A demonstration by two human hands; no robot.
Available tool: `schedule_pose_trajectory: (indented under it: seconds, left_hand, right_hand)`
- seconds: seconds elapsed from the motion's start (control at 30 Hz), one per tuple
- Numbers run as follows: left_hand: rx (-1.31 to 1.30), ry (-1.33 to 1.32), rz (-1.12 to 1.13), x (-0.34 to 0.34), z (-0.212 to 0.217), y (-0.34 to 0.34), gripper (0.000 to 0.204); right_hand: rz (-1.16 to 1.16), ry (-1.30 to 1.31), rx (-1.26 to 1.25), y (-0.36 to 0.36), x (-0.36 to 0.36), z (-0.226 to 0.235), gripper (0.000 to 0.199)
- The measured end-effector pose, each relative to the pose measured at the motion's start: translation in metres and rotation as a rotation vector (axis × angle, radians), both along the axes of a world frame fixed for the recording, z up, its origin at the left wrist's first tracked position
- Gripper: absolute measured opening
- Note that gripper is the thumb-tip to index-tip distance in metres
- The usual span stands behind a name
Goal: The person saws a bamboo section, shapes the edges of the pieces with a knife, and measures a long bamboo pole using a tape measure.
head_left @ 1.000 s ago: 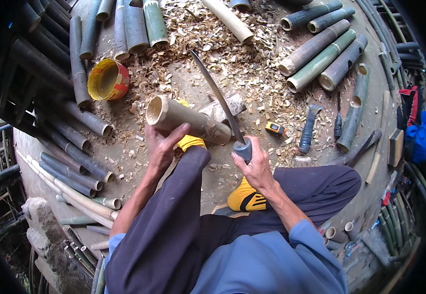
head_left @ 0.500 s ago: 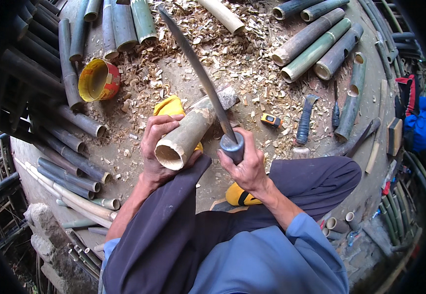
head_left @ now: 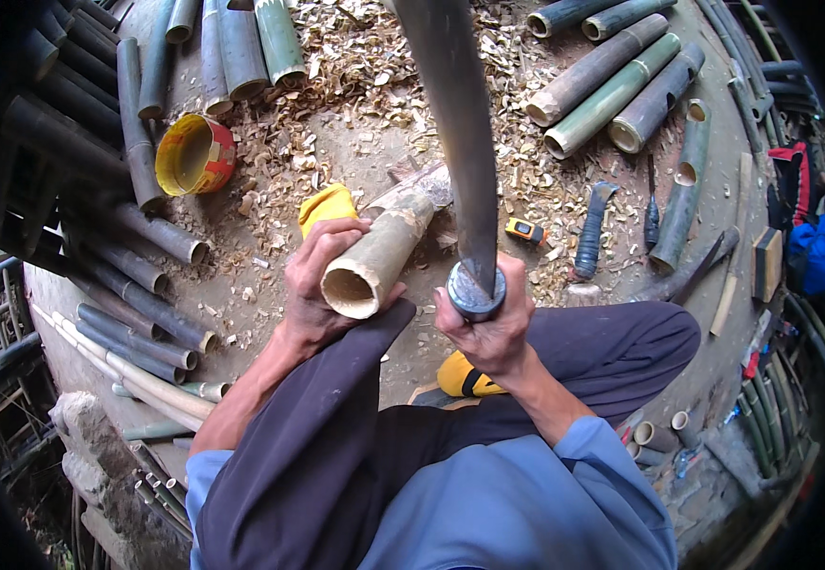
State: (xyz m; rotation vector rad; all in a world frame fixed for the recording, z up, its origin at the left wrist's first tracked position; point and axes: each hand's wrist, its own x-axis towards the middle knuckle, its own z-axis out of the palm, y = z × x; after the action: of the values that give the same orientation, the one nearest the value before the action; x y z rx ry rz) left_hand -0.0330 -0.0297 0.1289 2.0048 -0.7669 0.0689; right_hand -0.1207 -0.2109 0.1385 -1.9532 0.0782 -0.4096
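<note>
A short bamboo tube (head_left: pixel 384 249) lies tilted with its open end toward me, its far end by a chopping block (head_left: pixel 436 182). My left hand (head_left: pixel 322 271) is closed round the near part of the tube, close to my raised knee. In my right hand (head_left: pixel 490 318) is a machete (head_left: pixel 460 123), fingers wrapped round its grey handle; the blade points up and away, blurred near its top, and stands just right of the tube without touching it. Yellow footwear (head_left: pixel 329 204) shows behind the tube, and another yellow shoe (head_left: pixel 464 377) lies below my right hand.
Wood shavings (head_left: pixel 336 104) cover the ground ahead. To the right lie a tape measure (head_left: pixel 526 230), a blue-handled tool (head_left: pixel 591 233) and a screwdriver-like tool (head_left: pixel 651 209). A yellow-and-red bucket (head_left: pixel 196 155) stands left. Bamboo tubes (head_left: pixel 612 95) lie on both sides.
The machete has swung more upright, its blade nearer the camera, and my right hand has shifted slightly right. My left hand and the bamboo tube have moved a little right.
</note>
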Motion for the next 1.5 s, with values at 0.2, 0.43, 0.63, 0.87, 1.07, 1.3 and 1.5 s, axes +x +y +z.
schedule_pose_trajectory:
  seconds: [0.2,0.43,0.63,0.87,1.07,1.3,1.5]
  left_hand:
    - [0.052,0.028,-0.004,0.002,0.004,-0.008,0.051]
    - [0.076,0.043,-0.038,0.002,0.005,-0.011,0.052]
    - [0.064,0.081,-0.025,0.001,0.000,-0.012,0.053]
    - [0.071,0.100,-0.037,-0.001,0.006,-0.007,0.054]
    - [0.081,0.068,-0.026,-0.001,0.002,-0.006,0.056]
    - [0.115,0.036,-0.083,0.000,0.008,-0.015,0.056]
    - [0.116,0.009,-0.070,0.002,0.004,-0.014,0.054]
  right_hand:
    - [0.090,0.491,-0.061,-0.007,0.004,-0.049,0.037]
    - [-0.027,-0.127,-0.118,-0.005,0.002,-0.025,0.038]
    - [0.070,0.656,0.068,-0.034,-0.017,-0.062,0.036]
    - [-0.007,0.068,-0.071,-0.011,0.001,-0.038,0.034]
    - [0.073,0.554,0.079,-0.025,-0.010,-0.038,0.038]
    - [0.041,0.285,0.016,-0.017,-0.003,-0.058,0.035]
    - [0.031,0.338,0.116,-0.011,0.001,-0.018,0.037]
